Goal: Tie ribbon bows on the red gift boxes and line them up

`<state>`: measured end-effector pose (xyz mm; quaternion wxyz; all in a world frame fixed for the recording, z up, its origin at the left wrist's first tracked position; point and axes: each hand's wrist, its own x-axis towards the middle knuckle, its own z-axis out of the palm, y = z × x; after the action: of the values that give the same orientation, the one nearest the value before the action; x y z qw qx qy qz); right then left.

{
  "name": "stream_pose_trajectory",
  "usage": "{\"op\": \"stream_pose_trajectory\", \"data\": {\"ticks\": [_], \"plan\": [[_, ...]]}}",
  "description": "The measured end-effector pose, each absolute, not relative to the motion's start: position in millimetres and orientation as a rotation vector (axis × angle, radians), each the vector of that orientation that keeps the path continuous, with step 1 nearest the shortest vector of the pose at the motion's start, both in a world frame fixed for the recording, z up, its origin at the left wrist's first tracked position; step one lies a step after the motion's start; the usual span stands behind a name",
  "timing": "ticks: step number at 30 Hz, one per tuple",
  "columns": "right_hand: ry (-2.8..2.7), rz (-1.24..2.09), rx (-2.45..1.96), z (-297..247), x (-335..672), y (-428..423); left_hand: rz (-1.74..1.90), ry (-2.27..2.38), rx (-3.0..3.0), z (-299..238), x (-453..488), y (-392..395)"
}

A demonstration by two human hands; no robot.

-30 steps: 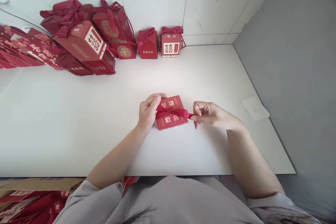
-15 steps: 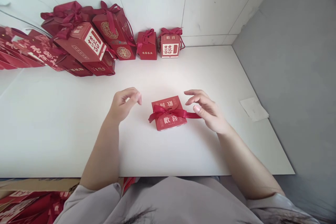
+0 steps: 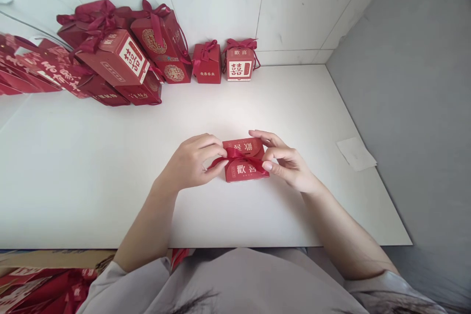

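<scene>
On the white table in front of me stands a small red gift box (image 3: pixel 246 173) with pale Chinese characters on its top. A dark red ribbon (image 3: pixel 235 153) is tied in a bow across the lid. My left hand (image 3: pixel 198 159) pinches the ribbon at the bow's left side, thumb and fingers closed on it. At the right side, my right hand (image 3: pixel 285 161) has its thumb and index finger closed on the ribbon, while its other fingers reach over the box's far right corner.
Several ribboned red boxes (image 3: pixel 110 59) are stacked at the back left, with two small boxes (image 3: pixel 240 64) beside them along the tiled wall. A white paper (image 3: pixel 356 153) lies near the table's right edge. Below the front left edge sits a cardboard carton (image 3: pixel 55 258) holding red items.
Both hands have come in to the bow, the left moving right, and have taken hold of the ribbon. The box has shifted slightly right and turned a little.
</scene>
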<state>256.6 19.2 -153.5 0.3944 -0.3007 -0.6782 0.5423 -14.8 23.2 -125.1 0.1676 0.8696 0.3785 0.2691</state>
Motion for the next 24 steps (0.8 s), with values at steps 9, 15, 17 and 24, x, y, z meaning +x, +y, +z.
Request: {"op": "stream_pose_trajectory", "data": {"ticks": [9, 15, 17, 24], "plan": [[-1.551, 1.544, -0.782, -161, 260, 26, 0.531, 1.054, 1.941, -115, -16, 21], [-1.712, 1.517, -0.698, -163, 265, 29, 0.268, 0.937, 1.679, -114, -17, 24], [-1.786, 1.518, -0.738, -161, 268, 30, 0.24, 0.909, 1.66, -116, -16, 26], [-1.568, 1.69, -0.634, -160, 267, 30, 0.118, 0.852, 1.665, -123, -14, 27]]}}
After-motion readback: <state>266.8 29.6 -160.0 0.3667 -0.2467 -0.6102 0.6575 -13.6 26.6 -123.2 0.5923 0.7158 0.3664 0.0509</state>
